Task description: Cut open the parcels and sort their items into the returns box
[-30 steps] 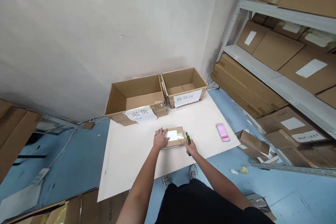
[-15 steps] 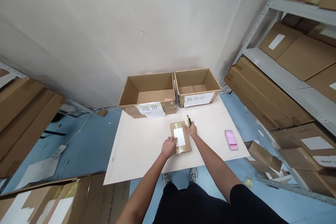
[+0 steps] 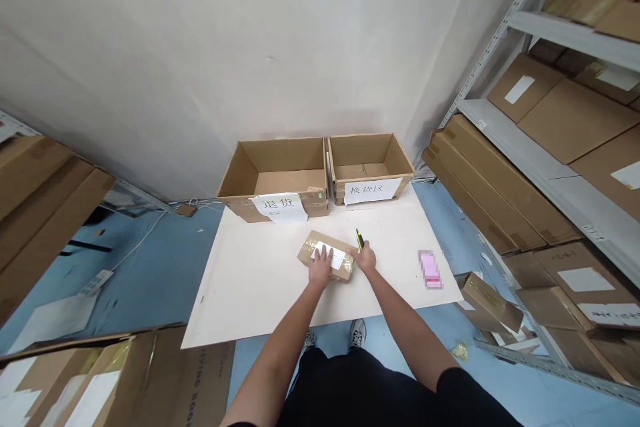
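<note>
A small brown cardboard parcel [image 3: 311, 250] sealed with clear tape lies slantwise on the white tabletop [image 3: 250, 280], a white label [image 3: 339, 258] on its upper face. My left hand [image 3: 320, 268] rests on top of it, fingers spread across the label. My right hand [image 3: 366, 257] is closed around a yellow-and-black utility knife [image 3: 360, 238], which points up and away from me. That hand is at the parcel's right end. Whether the knife's blade is out is too small to tell.
Two open cardboard boxes with handwritten paper signs, a left one [image 3: 273, 207] and a right one [image 3: 373, 190], stand along the table's back. A blurred pink item [image 3: 431, 269] lies at the right. Shelving [image 3: 545, 147] with cartons flanks the right side; more cartons [image 3: 100, 380] stand lower left.
The parcel has turned from upright to slantwise, its far end now to the left. My left hand has moved from its left edge onto its top. The knife stays in my right hand.
</note>
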`<state>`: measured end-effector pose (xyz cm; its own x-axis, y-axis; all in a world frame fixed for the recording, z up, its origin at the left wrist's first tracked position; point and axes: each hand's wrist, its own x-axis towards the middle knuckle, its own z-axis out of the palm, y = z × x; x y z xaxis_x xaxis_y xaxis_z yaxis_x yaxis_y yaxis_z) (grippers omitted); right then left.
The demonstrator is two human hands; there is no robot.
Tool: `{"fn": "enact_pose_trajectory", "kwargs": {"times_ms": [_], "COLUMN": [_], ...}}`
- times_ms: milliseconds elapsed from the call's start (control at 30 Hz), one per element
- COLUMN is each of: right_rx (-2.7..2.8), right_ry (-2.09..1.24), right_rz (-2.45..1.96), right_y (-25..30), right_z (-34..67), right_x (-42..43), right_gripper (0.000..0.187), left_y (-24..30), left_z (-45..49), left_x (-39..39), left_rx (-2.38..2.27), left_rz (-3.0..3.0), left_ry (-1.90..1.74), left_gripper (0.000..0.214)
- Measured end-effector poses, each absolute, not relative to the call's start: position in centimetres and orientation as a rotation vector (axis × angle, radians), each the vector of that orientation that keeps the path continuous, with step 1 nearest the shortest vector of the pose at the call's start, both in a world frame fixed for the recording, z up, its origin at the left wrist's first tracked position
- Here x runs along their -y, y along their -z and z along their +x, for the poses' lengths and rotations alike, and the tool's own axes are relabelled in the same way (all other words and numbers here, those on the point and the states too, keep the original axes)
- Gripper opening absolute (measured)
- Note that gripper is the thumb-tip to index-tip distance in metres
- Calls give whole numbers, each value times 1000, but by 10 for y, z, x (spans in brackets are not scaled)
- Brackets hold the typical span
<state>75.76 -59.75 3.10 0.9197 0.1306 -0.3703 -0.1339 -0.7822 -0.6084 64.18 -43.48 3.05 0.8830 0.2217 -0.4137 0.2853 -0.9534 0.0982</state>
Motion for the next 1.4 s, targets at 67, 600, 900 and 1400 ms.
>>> {"fn": "enact_pose_trajectory", "kwargs": {"times_ms": [67, 600, 900, 1400], "right_rx": [35, 60, 80, -283], "right_ry": [-478, -921, -973, -679], "right_rz": [-2279, -1743, -1919, -1927], "right_y": [-38, -5, -18, 11], "right_z": [780, 736, 731, 665], "right_x": [591, 659, 654, 628], "right_gripper": [38, 44, 38, 46], "left_y": [-21, -4, -11, -55], "left_z": [634, 610, 613, 621], "left_x": [464, 460, 459, 391], "left_rx": [-640, -481, -464, -475], "left_rz": [2914, 2961, 3001, 2913], "left_ry": [495, 333, 402, 443], "left_gripper": [114, 93, 99, 65]}}
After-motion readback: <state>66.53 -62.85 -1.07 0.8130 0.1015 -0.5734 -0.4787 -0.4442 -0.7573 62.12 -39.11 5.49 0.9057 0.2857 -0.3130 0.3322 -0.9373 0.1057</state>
